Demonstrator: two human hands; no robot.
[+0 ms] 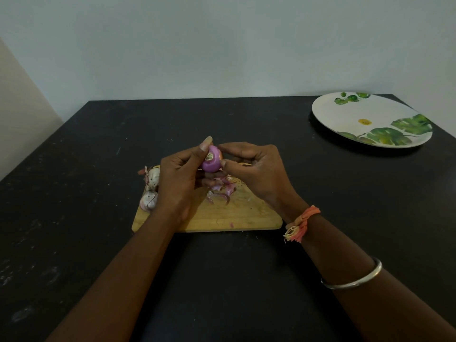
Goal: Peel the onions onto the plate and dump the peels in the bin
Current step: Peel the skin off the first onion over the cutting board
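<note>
Worn on the right forearm are a bangle (353,274) and a thread band (301,222). Above the cutting board (237,217), a purple onion (211,161) is gripped in the curled left hand (180,178) and pinched by thumb and forefinger of the right hand (256,169). Peels (222,190) are scattered on the board; the plate (365,108) is set well apart, far right.
</note>
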